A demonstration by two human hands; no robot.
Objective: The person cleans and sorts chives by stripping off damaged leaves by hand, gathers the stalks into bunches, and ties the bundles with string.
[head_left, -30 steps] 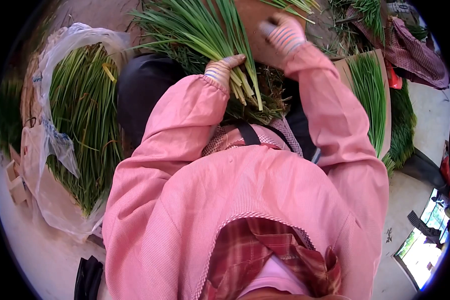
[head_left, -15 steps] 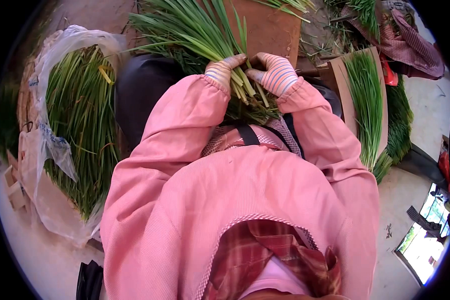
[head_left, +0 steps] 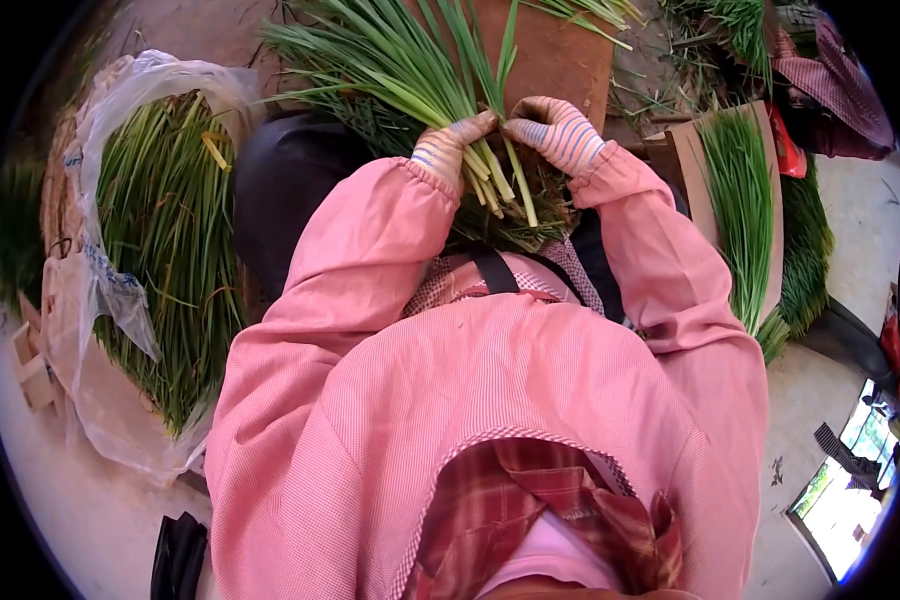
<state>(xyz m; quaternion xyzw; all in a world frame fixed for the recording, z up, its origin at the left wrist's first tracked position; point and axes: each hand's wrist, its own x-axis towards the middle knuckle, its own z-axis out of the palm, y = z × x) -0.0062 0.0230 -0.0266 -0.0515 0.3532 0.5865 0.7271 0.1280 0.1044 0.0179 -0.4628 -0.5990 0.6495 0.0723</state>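
Green bunch [head_left: 400, 75] is out past the lap, left hand [head_left: 450, 148] closed around it. Looks light, with bendy leaves that'd probably bruise easily, so I'd hold the firmer pale stems [head_left: 496, 173]. Right hand [head_left: 558, 136] is narrow, fingertips at an outer stalk [head_left: 522, 187] (can't tell if they're actually gripping). Brown board [head_left: 578, 75] ahead, plastic bag [head_left: 175, 72] of greens at left, pale floor [head_left: 805, 375] around.

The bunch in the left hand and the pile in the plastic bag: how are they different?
The held bunch looks smaller; the bagged pile is bigger. The left hand grips the held bunch; the bagged pile lies in clear plastic. Both have long green leaves.
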